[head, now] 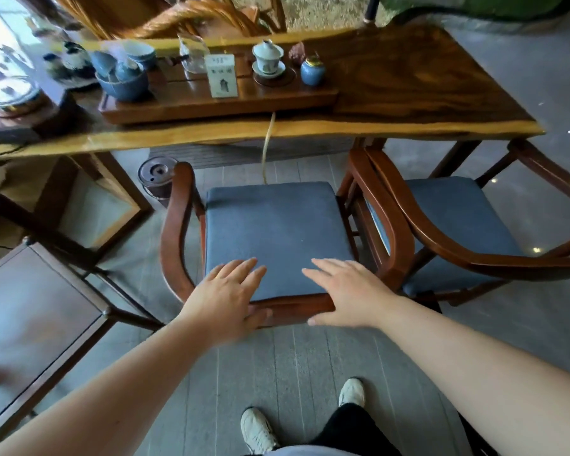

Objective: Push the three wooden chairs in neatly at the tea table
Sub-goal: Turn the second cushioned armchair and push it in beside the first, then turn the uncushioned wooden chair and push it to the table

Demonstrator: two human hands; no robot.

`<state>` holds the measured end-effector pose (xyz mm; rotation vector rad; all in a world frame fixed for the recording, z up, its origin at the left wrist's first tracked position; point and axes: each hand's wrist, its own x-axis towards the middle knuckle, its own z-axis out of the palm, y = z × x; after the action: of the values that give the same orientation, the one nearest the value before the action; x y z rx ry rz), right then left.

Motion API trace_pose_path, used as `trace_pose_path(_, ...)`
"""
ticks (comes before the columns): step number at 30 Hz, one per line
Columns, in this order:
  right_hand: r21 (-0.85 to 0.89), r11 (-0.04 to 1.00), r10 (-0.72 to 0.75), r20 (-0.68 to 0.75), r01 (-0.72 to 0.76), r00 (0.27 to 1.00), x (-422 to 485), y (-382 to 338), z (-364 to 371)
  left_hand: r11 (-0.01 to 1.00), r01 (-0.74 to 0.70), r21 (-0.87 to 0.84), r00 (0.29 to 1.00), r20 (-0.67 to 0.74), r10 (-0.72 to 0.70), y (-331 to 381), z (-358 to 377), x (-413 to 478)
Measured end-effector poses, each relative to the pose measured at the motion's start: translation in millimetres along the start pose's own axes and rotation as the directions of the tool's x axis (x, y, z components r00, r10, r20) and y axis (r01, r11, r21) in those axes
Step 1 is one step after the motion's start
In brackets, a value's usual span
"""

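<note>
A wooden armchair (175,225) with a blue seat cushion (277,232) stands in front of me, its front facing the tea table (425,90) and a gap of floor between them. Both my hands lie on its curved back rail. My left hand (226,297) and my right hand (346,291) have their fingers spread flat over the cushion's near edge, thumbs against the rail's near side. A second blue-cushioned armchair (405,225) stands to the right, turned at an angle and touching the first. A dark square wooden seat (37,311) is at the left.
A wooden tea tray (211,103) with blue cups, a lidded white cup and a small box sits on the table. A hose (266,149) hangs from it toward the floor. A round dark pot (155,176) stands under the table. My white shoes (352,391) are on grey floorboards.
</note>
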<state>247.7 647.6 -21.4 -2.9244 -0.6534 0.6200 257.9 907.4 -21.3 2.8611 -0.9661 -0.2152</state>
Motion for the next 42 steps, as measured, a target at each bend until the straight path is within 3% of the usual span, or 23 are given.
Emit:
trace_pose_path(4, -0.054, 0.997, -0.062, -0.051, 0.06, 0.997, 28.5, -38.2, -17.8, 0.99, 0.108, 0.09, 0.994, -0.037, -0.105, -30.1, -17.4, -22.2)
trace_pose_path(7, -0.085, 0.989, -0.121, -0.04, 0.117, 0.992, 54.1, -59.0, -31.9, 0.98, 0.189, 0.057, 0.98, -0.072, -0.185, -51.0, -21.0, -43.3)
trace_pose_path(13, -0.131, 0.945, -0.304, -0.03, 0.298, 0.952, 118.0, -88.1, -57.6, 0.904, 0.411, 0.121, 0.912, -0.068, -0.405, -88.9, -28.7, -80.6)
trace_pose_path(17, -0.119, 0.89, -0.449, -0.051, 0.44, 0.892, 166.9, -117.2, -72.5, 0.791, 0.6, 0.115, 0.8, -0.091, -0.593, -111.2, -46.4, -115.3)
trace_pose_path(22, -0.133, 0.791, -0.603, -0.007, 0.597, 0.797, 214.1, -166.6, -80.6, 0.545, 0.838, 0.036, 0.546, -0.106, -0.831, -125.8, -53.8, -176.8)
trace_pose_path(29, -0.129, 0.682, -0.72, 0.055, 0.72, 0.692, 246.5, -235.1, -77.2, 0.37, 0.929, -0.014, 0.368, -0.079, -0.927, -134.7, -45.5, -230.1)
trace_pose_path(35, -0.108, 0.648, -0.741, 0.136, 0.754, 0.657, 269.0, -306.8, -65.2, 0.231, 0.945, -0.232, 0.204, -0.135, -0.97, -170.2, -34.5, -283.9)
trace_pose_path(38, -0.142, 0.661, -0.716, 0.174, 0.736, 0.676, 280.8, -348.0, -56.6, 0.223, 0.939, -0.261, 0.19, -0.145, -0.971, -203.3, -34.8, -326.7)
trace_pose_path(42, -0.094, 0.723, -0.654, 0.223, 0.684, 0.722, 289.4, -404.7, -44.2, 0.264, 0.937, -0.229, 0.236, -0.144, -0.961, -254.0, -34.2, -385.4)
